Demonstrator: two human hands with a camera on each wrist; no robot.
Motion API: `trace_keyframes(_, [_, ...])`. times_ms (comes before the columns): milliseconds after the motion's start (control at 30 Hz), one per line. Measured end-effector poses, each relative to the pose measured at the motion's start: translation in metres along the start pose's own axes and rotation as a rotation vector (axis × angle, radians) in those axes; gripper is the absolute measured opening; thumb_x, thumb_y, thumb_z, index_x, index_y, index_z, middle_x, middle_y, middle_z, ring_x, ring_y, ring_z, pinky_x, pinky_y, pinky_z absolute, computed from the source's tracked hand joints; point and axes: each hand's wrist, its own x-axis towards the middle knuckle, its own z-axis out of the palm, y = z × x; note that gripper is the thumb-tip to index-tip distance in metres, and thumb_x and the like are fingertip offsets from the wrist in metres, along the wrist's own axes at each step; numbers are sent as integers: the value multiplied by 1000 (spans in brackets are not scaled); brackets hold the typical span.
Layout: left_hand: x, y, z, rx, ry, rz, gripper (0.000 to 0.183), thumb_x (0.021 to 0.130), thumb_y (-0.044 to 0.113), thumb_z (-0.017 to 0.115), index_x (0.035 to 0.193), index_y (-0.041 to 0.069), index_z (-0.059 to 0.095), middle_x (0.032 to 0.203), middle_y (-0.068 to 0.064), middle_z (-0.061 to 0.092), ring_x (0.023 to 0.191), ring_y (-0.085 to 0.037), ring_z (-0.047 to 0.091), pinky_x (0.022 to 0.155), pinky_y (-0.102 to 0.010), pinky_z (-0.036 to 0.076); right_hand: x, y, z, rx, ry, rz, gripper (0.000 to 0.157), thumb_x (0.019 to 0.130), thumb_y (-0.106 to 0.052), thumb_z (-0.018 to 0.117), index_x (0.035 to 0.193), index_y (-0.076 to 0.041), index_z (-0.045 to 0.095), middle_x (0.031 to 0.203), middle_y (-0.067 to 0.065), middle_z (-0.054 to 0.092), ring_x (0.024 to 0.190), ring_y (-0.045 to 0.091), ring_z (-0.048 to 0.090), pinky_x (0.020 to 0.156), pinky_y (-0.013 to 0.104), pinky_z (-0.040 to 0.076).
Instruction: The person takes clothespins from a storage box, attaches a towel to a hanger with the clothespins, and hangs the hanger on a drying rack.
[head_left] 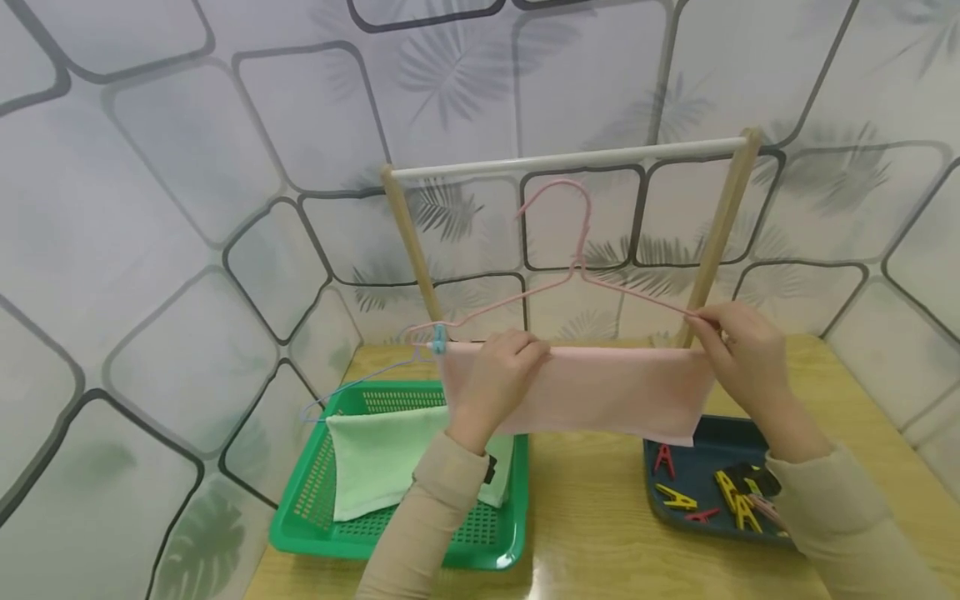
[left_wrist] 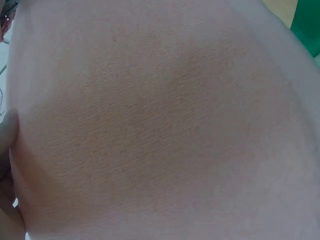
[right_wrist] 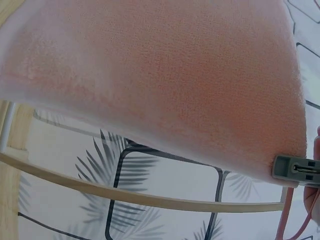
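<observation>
A pink towel (head_left: pixel 600 387) hangs folded from the pink clothes hanger (head_left: pixel 517 298), whose hook points up. At the towel's left top corner a light blue clothespin (head_left: pixel 439 338) clamps it. My left hand (head_left: pixel 501 377) grips the towel's top edge, right of that clothespin. Beside the hanger's right shoulder, my right hand (head_left: pixel 738 354) is raised at the towel's right corner. There the right wrist view shows a grey-green clothespin (right_wrist: pixel 295 170), its outer end between my fingers; the head view hides it. The towel (left_wrist: pixel 160 120) fills most of the left wrist view.
A green basket (head_left: pixel 281 529) at left holds a light green towel (head_left: pixel 382 454) on a light blue hanger (head_left: pixel 352 387). Loose clothespins lie in a dark tray (head_left: pixel 663 515) at right. Behind the hanger stands a wooden rack with a white bar (head_left: pixel 570 158).
</observation>
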Motion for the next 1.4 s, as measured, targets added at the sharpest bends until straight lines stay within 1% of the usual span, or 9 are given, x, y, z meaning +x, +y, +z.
trace_keyframes(267, [-3,-6,2,-77,48,-35,11,75,20,55,79,10,58,78,3,55,74,-9,48,70,-20,35,-2,-4,2,24,-3,23,11,69,-11,60,67,0,59,58,8,52,53,17,47,50,26,33])
trace_keyframes(433, [-2,-8,-5,-219,108,-120,14,76,21,52,79,9,57,77,2,54,74,-9,49,69,-16,35,-6,-3,3,1,-28,39,11,68,-10,61,68,0,59,59,9,52,54,19,48,50,30,36])
trace_keyframes(500, [-3,-12,-3,-156,175,-142,15,78,23,49,80,11,58,78,3,55,69,-7,51,63,-15,37,-7,-2,3,-3,-26,49,10,67,-9,61,68,0,58,60,9,53,54,19,48,49,30,36])
trace_keyframes(600, [2,-11,-14,-3,304,-163,14,77,25,50,78,14,59,78,6,56,62,-5,52,51,-14,37,-6,-2,3,-9,-17,63,8,66,-7,62,68,0,58,59,9,53,53,17,48,48,26,34])
trace_keyframes(700, [7,-12,-23,-25,452,-132,9,75,15,54,77,8,59,78,1,56,67,-10,53,55,-17,40,-6,-2,2,-6,-16,69,7,66,-7,61,68,0,59,59,8,53,53,16,47,49,23,33])
trace_keyframes(733, [12,-9,-34,-57,484,-127,7,73,12,56,75,6,59,77,-1,55,67,-11,52,56,-18,39,-5,-2,2,-6,-18,68,7,66,-7,61,68,0,59,59,7,53,53,15,47,50,23,33])
trace_keyframes(833, [16,-14,-39,-120,537,-108,8,72,6,56,77,0,57,78,-8,53,72,-18,49,65,-22,39,-5,-2,1,-5,-24,61,7,67,-7,61,67,-1,59,58,6,52,53,14,46,51,22,32])
trace_keyframes(1067, [13,-23,-37,-15,424,-173,10,72,11,57,78,3,60,76,-6,56,70,-16,51,66,-21,39,-6,1,-5,-29,-33,40,10,67,-8,60,68,1,58,60,8,53,53,17,47,48,26,32])
trace_keyframes(1400, [13,-26,-27,-50,300,-204,13,78,13,49,79,3,57,73,-5,54,66,-15,51,62,-20,39,-3,8,-12,-64,-25,27,17,71,-15,57,67,1,58,58,8,52,52,19,46,46,28,32])
